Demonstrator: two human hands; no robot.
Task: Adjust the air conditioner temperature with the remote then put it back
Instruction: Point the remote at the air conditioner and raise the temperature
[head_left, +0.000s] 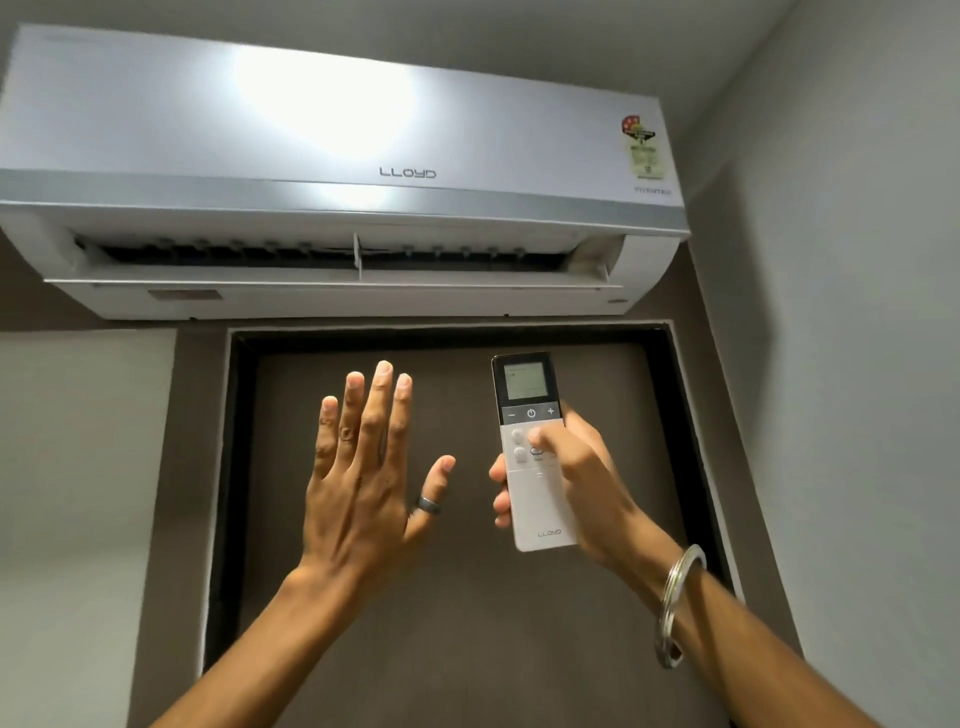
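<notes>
Now the right hand grips the remote upright below the air conditioner, thumb on mid buttons; the left hand hangs empty, fingers spread. Better to slide that thumb up to plus or minus, keeping the remote aimed.

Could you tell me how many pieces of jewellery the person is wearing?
2: a ring on the left thumb, and a metal bangle on the right wrist. Others may be hidden.
</notes>
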